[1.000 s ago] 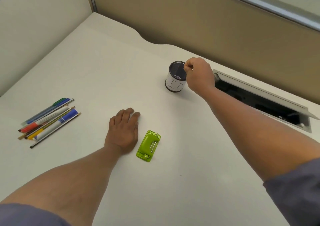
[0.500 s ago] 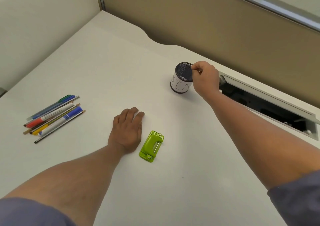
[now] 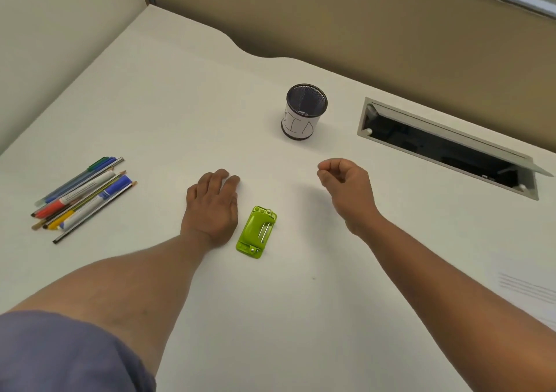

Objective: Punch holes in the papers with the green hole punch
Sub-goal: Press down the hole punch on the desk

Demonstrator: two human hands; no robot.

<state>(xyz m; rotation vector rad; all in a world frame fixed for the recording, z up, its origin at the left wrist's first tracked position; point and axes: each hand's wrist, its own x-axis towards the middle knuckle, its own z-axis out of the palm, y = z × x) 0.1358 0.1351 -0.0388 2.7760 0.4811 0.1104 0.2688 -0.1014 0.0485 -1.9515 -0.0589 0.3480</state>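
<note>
The fingers (image 3: 326,172) of my right hand (image 3: 346,190) are curled loosely toward the thumb and I see nothing between them. Half a second ago that hand was up at the rim of the mesh pen cup (image 3: 304,112); now it has come back toward me and hangs above the table (image 3: 180,90) in the centre right of the frame, well apart from the cup, which stands where it was, alone in the upper middle.

My left hand (image 3: 210,208) has not shifted: it lies palm down on the table at centre frame, fingers straight and close together, holding nothing. The green hole punch (image 3: 256,232) lies flat just to the right of it, a thin gap between them, its long side running toward the top of the frame. It sits between my two forearms, nearer the left.

A bundle of pens and pencils (image 3: 81,199) lies at the left edge. A recessed cable tray (image 3: 445,148) with its flap up opens along the right side, beyond my right hand. At the lower right edge I can make out a faint corner of white paper (image 3: 523,295) on the table. Partition walls (image 3: 361,24) close the top and the upper left. Bare table stretches between the punch and the cup, and below the punch toward the bottom of the frame.
</note>
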